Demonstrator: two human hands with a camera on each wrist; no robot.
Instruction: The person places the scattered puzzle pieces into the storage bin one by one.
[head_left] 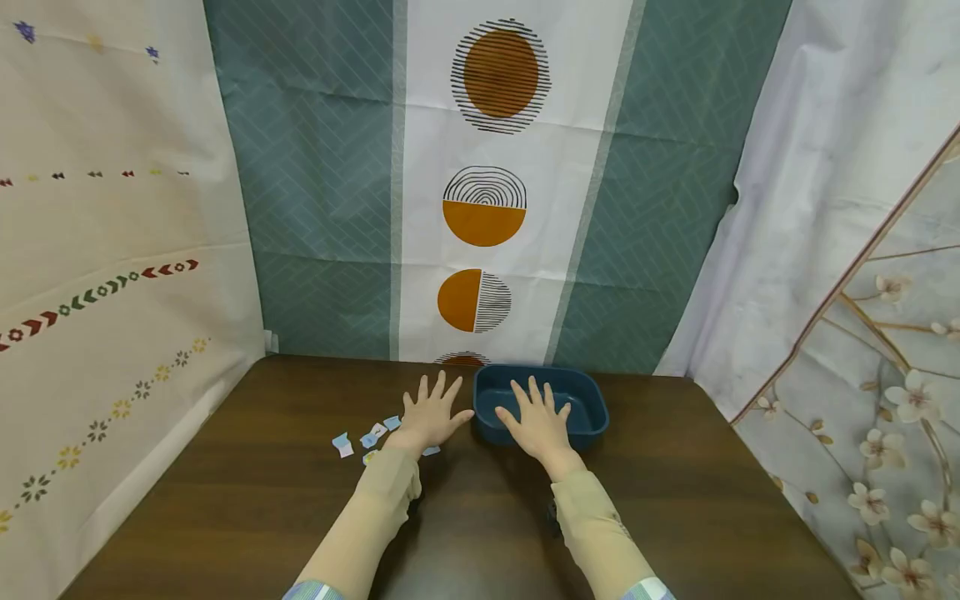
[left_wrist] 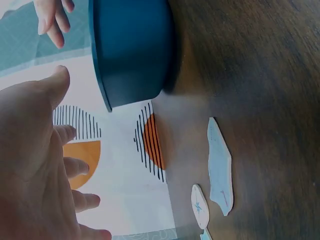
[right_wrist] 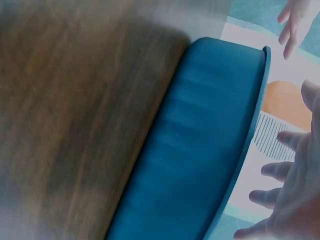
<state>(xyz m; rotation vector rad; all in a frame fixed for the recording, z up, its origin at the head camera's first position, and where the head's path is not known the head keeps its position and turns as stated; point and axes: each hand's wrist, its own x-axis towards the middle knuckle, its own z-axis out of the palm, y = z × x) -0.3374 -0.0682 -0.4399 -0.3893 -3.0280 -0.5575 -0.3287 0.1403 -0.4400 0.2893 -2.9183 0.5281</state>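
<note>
My left hand (head_left: 429, 415) hovers with spread, straight fingers just left of a dark blue plastic basin (head_left: 491, 432), holding nothing. Over the basin's front part my right hand (head_left: 542, 423) is held with its fingers fanned out, also holding nothing. In the right wrist view the basin's side (right_wrist: 195, 140) stands apart from the fingers. Several small flat pieces in light blue and white, such as this piece (head_left: 342, 445), lie around and left of my left forearm. The left wrist view shows a jagged light-blue piece (left_wrist: 220, 170) beside an oval piece (left_wrist: 200, 206); the forearm partly hides others.
The dark brown wooden table (head_left: 247, 500) reaches back to a green and white curtain (head_left: 322, 183) with orange circles. Patterned cloth (head_left: 112, 250) hangs on the left, and a floral cloth (head_left: 862, 433) hangs on the right.
</note>
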